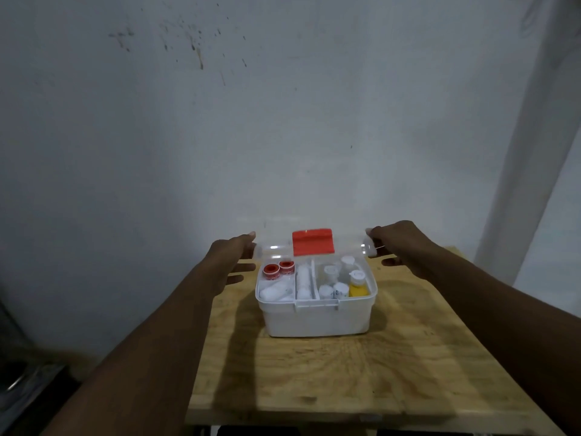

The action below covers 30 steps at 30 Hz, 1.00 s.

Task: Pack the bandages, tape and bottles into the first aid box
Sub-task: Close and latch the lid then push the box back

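Observation:
A white first aid box stands on a wooden table. Its clear lid with a red latch is raised and tilted over the box. My left hand grips the lid's left end and my right hand grips its right end. Inside, two red tape rolls lie at the back left, white bandages in front of them and in the middle slot. On the right stand several white-capped bottles and a yellow bottle.
A stained white wall rises right behind the table. A pale curtain or post hangs at the right. A dark metal object sits low at the left, beside the table's left edge.

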Available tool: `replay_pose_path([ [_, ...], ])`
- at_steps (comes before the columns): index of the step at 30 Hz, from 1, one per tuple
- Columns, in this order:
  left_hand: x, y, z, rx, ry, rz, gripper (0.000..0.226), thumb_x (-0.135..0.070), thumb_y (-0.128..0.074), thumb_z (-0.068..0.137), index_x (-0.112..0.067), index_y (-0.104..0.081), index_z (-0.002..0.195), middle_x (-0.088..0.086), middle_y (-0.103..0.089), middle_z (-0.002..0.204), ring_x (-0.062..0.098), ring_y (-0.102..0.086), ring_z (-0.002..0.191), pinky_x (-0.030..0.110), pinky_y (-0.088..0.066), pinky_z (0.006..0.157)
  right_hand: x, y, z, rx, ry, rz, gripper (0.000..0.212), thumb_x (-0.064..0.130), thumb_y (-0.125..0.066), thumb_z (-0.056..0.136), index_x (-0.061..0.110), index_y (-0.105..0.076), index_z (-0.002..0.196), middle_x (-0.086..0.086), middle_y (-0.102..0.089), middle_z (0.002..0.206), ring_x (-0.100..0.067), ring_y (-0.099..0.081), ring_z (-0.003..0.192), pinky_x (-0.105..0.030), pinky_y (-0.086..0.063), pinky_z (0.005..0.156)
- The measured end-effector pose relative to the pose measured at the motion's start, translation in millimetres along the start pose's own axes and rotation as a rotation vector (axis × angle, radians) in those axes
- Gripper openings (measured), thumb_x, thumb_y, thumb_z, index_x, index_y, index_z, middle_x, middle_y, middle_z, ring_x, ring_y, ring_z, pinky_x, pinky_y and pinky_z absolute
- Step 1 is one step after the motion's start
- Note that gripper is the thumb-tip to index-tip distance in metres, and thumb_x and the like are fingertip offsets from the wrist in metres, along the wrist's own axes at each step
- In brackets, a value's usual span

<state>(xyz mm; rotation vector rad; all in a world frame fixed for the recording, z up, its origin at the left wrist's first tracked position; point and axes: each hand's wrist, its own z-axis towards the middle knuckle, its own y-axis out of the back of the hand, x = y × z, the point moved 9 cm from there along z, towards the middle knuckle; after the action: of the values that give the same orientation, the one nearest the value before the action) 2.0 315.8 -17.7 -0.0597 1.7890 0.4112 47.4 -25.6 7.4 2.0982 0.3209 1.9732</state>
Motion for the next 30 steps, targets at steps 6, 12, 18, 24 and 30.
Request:
replay_pose_path([
  [6, 14.8, 1.4, -0.6, 0.03, 0.029, 0.049, 0.041, -0.049, -0.06, 0.095, -0.012, -0.078, 0.097, 0.004, -0.078, 0.105, 0.03, -0.07, 0.102, 0.049, -0.052, 0.102, -13.2, -2.0, -5.5, 0.031, -0.002, -0.032, 0.024, 0.025, -0.066, 0.088, 0.002, -0.073, 0.092, -0.011, -0.077, 0.095, -0.029, -0.073, 0.092, -0.036, -0.052, 0.073],
  [12, -9.4, -3.9, -10.4, -0.152, -0.166, 0.109, 0.046, -0.047, -0.053, 0.101, -0.008, -0.064, 0.125, 0.01, -0.066, 0.132, 0.028, -0.061, 0.114, 0.039, -0.049, 0.097, 15.3, -14.9, -21.9, -0.14, 0.339, -0.375, 0.034, 0.043, -0.057, 0.094, 0.014, -0.069, 0.108, -0.001, -0.069, 0.117, -0.016, -0.061, 0.102, -0.032, -0.046, 0.087],
  [18, -17.4, -43.4, -24.3, -0.075, -0.361, 0.276, 0.058, -0.053, -0.047, 0.102, -0.021, -0.045, 0.149, 0.008, -0.044, 0.158, 0.027, -0.055, 0.132, 0.038, -0.047, 0.105, 23.5, -56.9, -46.4, -0.071, 0.558, -0.55, 0.051, 0.052, -0.047, 0.096, 0.02, -0.058, 0.133, -0.001, -0.054, 0.143, -0.019, -0.044, 0.133, -0.033, -0.032, 0.105],
  [24, -3.1, -46.9, -19.7, -0.011, -0.301, 0.314, 0.051, -0.048, -0.048, 0.102, -0.025, -0.046, 0.148, 0.008, -0.05, 0.154, 0.031, -0.055, 0.132, 0.047, -0.044, 0.113, 17.9, -68.4, -55.5, -0.074, 0.584, -0.64, 0.067, 0.056, -0.028, 0.09, 0.017, -0.052, 0.139, -0.005, -0.048, 0.149, -0.023, -0.036, 0.14, -0.039, -0.028, 0.114],
  [30, -3.4, -56.2, -16.9, 0.085, -0.261, 0.33, 0.051, -0.04, -0.044, 0.106, -0.021, -0.036, 0.153, 0.011, -0.044, 0.155, 0.031, -0.05, 0.135, 0.038, -0.042, 0.106, 16.0, -71.1, -54.5, -0.06, 0.599, -0.698, 0.074, 0.064, -0.025, 0.089, 0.019, -0.05, 0.141, -0.005, -0.045, 0.151, -0.023, -0.033, 0.141, -0.04, -0.028, 0.114],
])
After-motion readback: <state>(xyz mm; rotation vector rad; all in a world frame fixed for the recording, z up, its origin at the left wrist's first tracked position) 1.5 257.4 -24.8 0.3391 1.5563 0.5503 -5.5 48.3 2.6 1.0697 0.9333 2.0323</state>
